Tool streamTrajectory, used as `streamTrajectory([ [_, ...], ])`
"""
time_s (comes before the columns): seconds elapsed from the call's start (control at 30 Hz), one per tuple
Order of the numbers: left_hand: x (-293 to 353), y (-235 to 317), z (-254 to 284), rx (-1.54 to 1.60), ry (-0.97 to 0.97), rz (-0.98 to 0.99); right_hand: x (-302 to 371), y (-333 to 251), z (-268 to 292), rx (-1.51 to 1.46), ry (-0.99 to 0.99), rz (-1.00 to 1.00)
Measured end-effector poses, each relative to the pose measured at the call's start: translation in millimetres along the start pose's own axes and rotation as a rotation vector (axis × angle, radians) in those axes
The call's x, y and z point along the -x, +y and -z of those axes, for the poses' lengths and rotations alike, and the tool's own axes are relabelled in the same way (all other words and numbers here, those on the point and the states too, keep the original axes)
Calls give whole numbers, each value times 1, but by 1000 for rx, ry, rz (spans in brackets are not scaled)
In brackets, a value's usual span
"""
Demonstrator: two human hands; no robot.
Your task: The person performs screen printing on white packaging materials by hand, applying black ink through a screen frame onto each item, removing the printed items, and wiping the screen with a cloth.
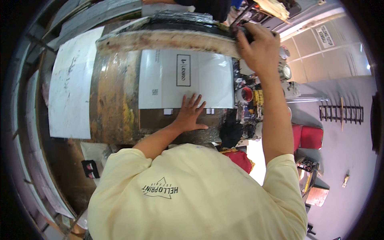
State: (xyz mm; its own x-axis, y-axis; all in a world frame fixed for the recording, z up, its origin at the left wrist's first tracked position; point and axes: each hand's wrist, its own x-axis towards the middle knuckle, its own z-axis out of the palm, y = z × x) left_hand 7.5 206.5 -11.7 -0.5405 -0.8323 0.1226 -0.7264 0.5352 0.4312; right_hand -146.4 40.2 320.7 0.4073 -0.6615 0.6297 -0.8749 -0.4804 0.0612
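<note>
My left hand (pixel 191 114) lies flat with fingers spread, its fingertips on the lower edge of a glossy white printed sheet (pixel 164 76). The sheet bears a black-outlined box and a small square code. Small white tabs (pixel 168 111) show along its near edge. At the far right corner, the fingers of my right hand (pixel 260 48) are bent round the end of a stained wooden frame (pixel 168 41). That frame stands raised and tilted beyond the sheet, its near bar crossing above the sheet's far edge. Part of my right fingers is hidden behind the frame's corner.
A white board (pixel 72 88) with handwriting lies left of the stained wooden tabletop (pixel 112 88). On the right, ink-smeared tubs stand around a red-filled pot (pixel 246 94). Red chairs (pixel 311 137) and a dark wall rack (pixel 341 115) are farther right. Part of another person shows at the top.
</note>
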Motion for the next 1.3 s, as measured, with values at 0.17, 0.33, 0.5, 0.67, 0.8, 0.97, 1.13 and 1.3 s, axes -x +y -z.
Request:
streamTrajectory([
  [0.17,17,9,-23,-12,33,74,1,4,-2,44,7,11],
  [0.33,21,12,-24,-35,-3,100,6,8,-5,35,5,9],
  [0.5,21,16,-17,-113,-35,115,-1,-5,3,26,12,17],
  [0.67,1,18,29,-12,132,170,-4,1,-1,18,61,43],
  [0.8,9,-59,126,1028,611,382,10,-8,6,-79,-4,-36],
  [0.97,51,-59,239,1514,867,295,63,-21,3,-44,-86,-45],
  [1.13,105,-65,183,1382,952,713,97,-39,4,-159,-537,-40],
  [1.3,133,-75,129,882,960,809,144,-7,-43,-367,-796,48],
])
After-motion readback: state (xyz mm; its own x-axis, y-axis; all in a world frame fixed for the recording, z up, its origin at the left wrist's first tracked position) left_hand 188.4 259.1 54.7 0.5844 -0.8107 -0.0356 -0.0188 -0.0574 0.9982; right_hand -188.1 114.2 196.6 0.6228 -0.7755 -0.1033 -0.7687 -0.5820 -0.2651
